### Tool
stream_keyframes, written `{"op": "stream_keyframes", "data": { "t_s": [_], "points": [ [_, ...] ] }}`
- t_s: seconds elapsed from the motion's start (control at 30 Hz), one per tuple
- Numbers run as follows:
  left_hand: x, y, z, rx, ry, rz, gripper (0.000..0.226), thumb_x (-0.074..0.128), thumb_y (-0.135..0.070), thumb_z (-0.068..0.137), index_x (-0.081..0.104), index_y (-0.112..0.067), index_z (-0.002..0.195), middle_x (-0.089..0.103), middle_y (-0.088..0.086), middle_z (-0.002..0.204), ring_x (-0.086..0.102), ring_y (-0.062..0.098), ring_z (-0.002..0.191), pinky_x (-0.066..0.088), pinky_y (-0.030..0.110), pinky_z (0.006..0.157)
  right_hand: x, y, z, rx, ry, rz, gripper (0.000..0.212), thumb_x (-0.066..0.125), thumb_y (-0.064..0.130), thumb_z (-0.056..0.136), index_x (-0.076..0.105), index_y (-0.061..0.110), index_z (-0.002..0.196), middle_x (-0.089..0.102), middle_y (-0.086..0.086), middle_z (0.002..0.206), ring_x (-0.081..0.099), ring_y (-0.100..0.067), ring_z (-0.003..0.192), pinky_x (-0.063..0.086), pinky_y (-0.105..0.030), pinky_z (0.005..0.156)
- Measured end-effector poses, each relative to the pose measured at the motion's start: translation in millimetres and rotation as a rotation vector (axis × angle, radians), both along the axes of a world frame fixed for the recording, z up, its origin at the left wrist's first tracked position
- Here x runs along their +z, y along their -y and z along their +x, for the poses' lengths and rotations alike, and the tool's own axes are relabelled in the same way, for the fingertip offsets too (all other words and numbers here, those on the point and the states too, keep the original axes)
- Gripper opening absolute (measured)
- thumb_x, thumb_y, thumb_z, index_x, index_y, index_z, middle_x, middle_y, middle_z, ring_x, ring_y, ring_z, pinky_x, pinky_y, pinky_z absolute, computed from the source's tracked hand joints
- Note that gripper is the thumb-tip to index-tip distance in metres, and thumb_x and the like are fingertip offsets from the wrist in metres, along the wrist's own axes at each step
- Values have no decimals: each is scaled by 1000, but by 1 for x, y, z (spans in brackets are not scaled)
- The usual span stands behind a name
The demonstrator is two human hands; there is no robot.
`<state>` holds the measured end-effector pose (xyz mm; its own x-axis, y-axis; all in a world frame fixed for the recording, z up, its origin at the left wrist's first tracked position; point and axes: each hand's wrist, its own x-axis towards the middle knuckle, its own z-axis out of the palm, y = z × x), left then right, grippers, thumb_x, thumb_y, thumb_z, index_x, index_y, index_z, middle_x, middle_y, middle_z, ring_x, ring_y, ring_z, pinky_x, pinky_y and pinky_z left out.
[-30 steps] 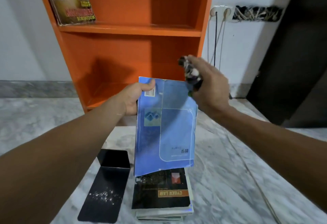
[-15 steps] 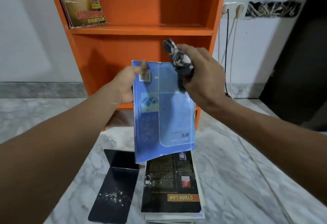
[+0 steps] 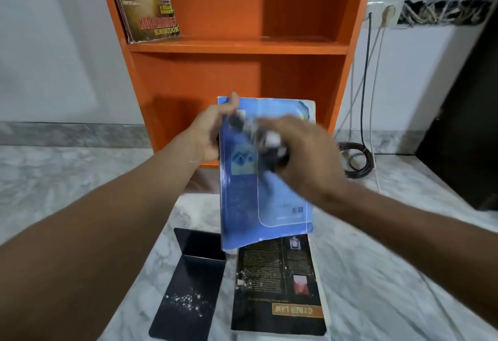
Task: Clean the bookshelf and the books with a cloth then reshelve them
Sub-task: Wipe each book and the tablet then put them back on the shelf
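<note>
My left hand (image 3: 208,132) grips the top left edge of a thin blue book (image 3: 269,200), held upright in front of the orange bookshelf (image 3: 242,47). My right hand (image 3: 304,162) holds a bunched dark and white cloth (image 3: 265,138) and presses it against the upper part of the blue cover; this hand is blurred. A magazine (image 3: 142,1) leans on the upper shelf at the left. On the floor lies a stack of books with a black "Cyber Law" book (image 3: 280,284) on top.
A black metal bookend (image 3: 190,284) with white specks lies on the marble floor left of the stack. Coiled black cable (image 3: 355,160) and wall sockets (image 3: 382,12) are right of the shelf. A dark door (image 3: 463,114) stands at far right.
My right hand with the cloth has come down from the book's top right corner onto the cover and moved left. The view has tilted so more of the shelf shows.
</note>
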<state>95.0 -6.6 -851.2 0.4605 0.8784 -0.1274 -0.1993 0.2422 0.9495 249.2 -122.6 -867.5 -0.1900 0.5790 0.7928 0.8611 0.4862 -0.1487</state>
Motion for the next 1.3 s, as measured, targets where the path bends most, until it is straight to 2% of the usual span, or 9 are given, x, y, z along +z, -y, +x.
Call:
{"op": "stream_keyframes", "data": {
  "t_s": [0.13, 0.33, 0.47, 0.6, 0.8, 0.9, 1.07, 1.13, 1.3],
  "points": [
    [3, 2, 13, -53, 44, 21, 46, 46, -49, 99, 67, -9, 88, 73, 9, 80, 71, 24, 71, 58, 31, 66, 4, -35, -10, -229, -95, -20, 69, 69, 8, 72, 55, 29, 136, 65, -5, 111, 58, -33, 87, 52, -40, 66],
    [7, 2, 7, -41, 40, 75, 53, 44, -54, 97, 61, -18, 131, 65, 11, 128, 65, 32, 113, 52, 52, 94, -131, 50, -17, 330, 711, -291, 34, 68, 22, 78, 68, 31, 111, 66, 2, 104, 51, -24, 84, 51, -34, 66],
    [3, 1, 3, -39, 53, 49, 51, 41, -54, 99, 64, -16, 123, 68, 12, 120, 68, 30, 104, 56, 44, 87, -73, 37, -7, 283, 291, -198, 37, 56, 27, 77, 61, 35, 113, 67, 1, 104, 53, -23, 83, 48, -33, 61],
    [-2, 3, 9, -66, 98, 0, 54, 49, -54, 95, 65, -8, 121, 66, 16, 120, 65, 34, 107, 49, 50, 99, 21, -22, 13, -154, -7, 120, 63, 72, 4, 66, 65, 25, 126, 63, -11, 125, 56, -40, 98, 48, -43, 75],
    [3, 7, 17, 5, 114, 62, 44, 43, -51, 98, 69, -17, 108, 73, 12, 105, 72, 29, 88, 59, 45, 76, -101, 11, 26, -42, 541, -120, 66, 60, 20, 73, 53, 29, 138, 44, -7, 150, 42, -53, 129, 35, -72, 97],
    [3, 3, 8, 45, 57, 90, 40, 47, -50, 98, 71, -18, 104, 75, 9, 97, 72, 28, 87, 55, 48, 84, -123, 43, 37, 237, 770, -274, 46, 72, 23, 79, 61, 29, 123, 62, 1, 130, 65, -27, 102, 58, -46, 75],
    [-4, 7, 11, 2, 55, 20, 44, 44, -46, 100, 70, -10, 100, 73, 12, 88, 72, 27, 71, 59, 37, 61, -17, -3, 29, 29, 204, 86, 61, 78, 9, 72, 62, 24, 129, 64, -8, 127, 62, -34, 98, 53, -45, 74],
    [-5, 10, 19, -53, 97, 18, 43, 42, -40, 102, 65, -6, 114, 72, 17, 104, 71, 30, 88, 58, 42, 80, 10, -24, 31, -152, 197, 156, 71, 71, -1, 71, 57, 25, 136, 50, -16, 143, 53, -45, 116, 48, -53, 89],
    [7, 12, 21, -47, 92, 108, 44, 40, -50, 100, 68, -19, 114, 73, 9, 106, 71, 28, 90, 56, 43, 82, -79, 5, 49, -194, 328, -227, 78, 58, 10, 81, 31, 33, 150, 22, -18, 159, 36, -48, 136, 46, -59, 95]
  ]
}}
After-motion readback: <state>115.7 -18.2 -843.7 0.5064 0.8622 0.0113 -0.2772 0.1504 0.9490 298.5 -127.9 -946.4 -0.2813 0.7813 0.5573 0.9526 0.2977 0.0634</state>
